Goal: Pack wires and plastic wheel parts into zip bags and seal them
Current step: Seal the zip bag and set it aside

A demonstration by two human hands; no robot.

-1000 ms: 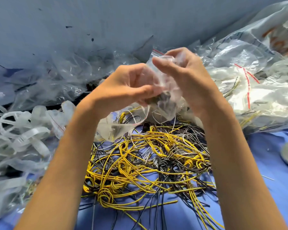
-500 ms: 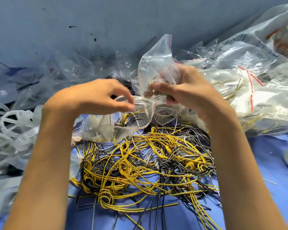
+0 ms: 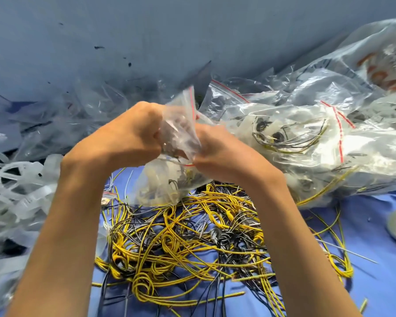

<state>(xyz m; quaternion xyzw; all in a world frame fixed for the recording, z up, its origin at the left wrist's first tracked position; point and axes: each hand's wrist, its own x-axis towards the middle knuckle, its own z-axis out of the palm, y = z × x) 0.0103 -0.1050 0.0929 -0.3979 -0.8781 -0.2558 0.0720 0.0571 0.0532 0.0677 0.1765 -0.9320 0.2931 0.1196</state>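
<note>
Fingers of L hand (image 3: 128, 138) & R hand (image 3: 217, 154) are curled tight round the top of one zip bag (image 3: 165, 186). Knuckles are close together, w/ the bag squeezed between them. Fingertips hide behind the plastic, so can't tell just how they pinch. The bag is see-through & all crumpled, w/ a thin red line near its mouth; the top bit is blurry. The bottom part hangs fat below the hands, w/ white plastic bits & some thin black & yellow strands inside. It is in the middle, just over the far edge of the big messy wire pile (image 3: 181, 243), yellow & black, on the blue cloth (image 3: 375, 248). Left: loose white wheel parts (image 3: 16, 179). Right: heap of filled bags (image 3: 306, 138).
</note>
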